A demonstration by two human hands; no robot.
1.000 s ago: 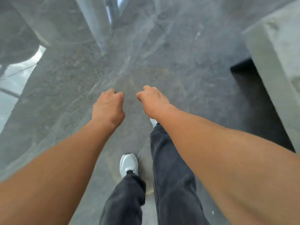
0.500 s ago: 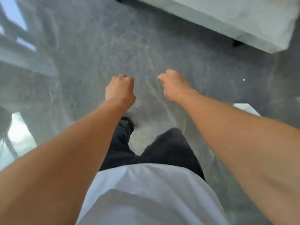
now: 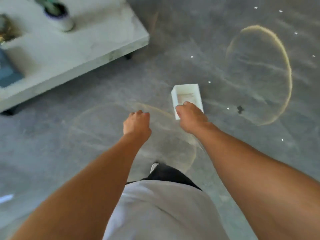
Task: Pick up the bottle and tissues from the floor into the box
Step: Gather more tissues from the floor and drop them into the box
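A white open box (image 3: 186,89) stands on the grey floor ahead of me, slightly right of centre; something pale lies inside it, too blurred to name. My right hand (image 3: 191,116) hangs in front of the box's near end and hides that end. Its fingers are curled shut with nothing seen in them. My left hand (image 3: 137,123) is to the left of the box, also curled into a loose fist and empty. No bottle or tissues show in this view.
A low white table (image 3: 97,47) fills the upper left, carrying a white potted plant (image 3: 59,15) and a blue item (image 3: 7,73). The floor (image 3: 251,70) is grey marble with ring-shaped glints, small white specks and one dark speck (image 3: 240,109). My foot (image 3: 154,167) shows below.
The view has swung: the white box and the low table with the plant have come into sight. Both fists stay curled and empty, and the right hand now overlaps the box.
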